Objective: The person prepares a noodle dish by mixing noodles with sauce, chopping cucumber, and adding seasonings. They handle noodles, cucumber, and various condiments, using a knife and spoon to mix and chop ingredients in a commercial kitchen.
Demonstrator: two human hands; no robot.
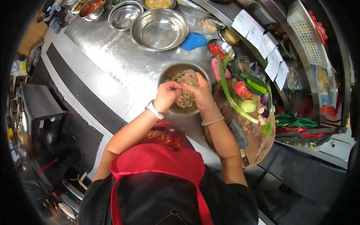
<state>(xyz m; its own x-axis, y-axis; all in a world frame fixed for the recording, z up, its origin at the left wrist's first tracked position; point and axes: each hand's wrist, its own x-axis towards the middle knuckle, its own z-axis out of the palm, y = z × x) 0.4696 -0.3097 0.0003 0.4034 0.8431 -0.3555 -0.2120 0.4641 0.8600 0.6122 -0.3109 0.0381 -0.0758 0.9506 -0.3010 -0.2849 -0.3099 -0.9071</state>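
Observation:
Wide greyish noodles (186,98) fill part of a steel mixing bowl (208,80) on the metal counter. My right hand (201,91), in a clear disposable glove, grips a bunch of these noodles over the bowl, and strands hang down from it. My left hand (168,94) is bare, with a white-strapped watch (154,108) on the wrist. Its fingertips pinch at the same noodles from the left side. The fingers partly hide how the strands run between both hands.
Right of the bowl, a round chopping board (253,152) bears a cleaver (239,135), a green onion (226,92), tomato pieces (241,89) and other vegetables. Beyond stand a large steel basin (159,29), a blue cloth (193,41) and a bowl of chopped red chilli (218,50). Paper slips (267,45) hang along the shelf.

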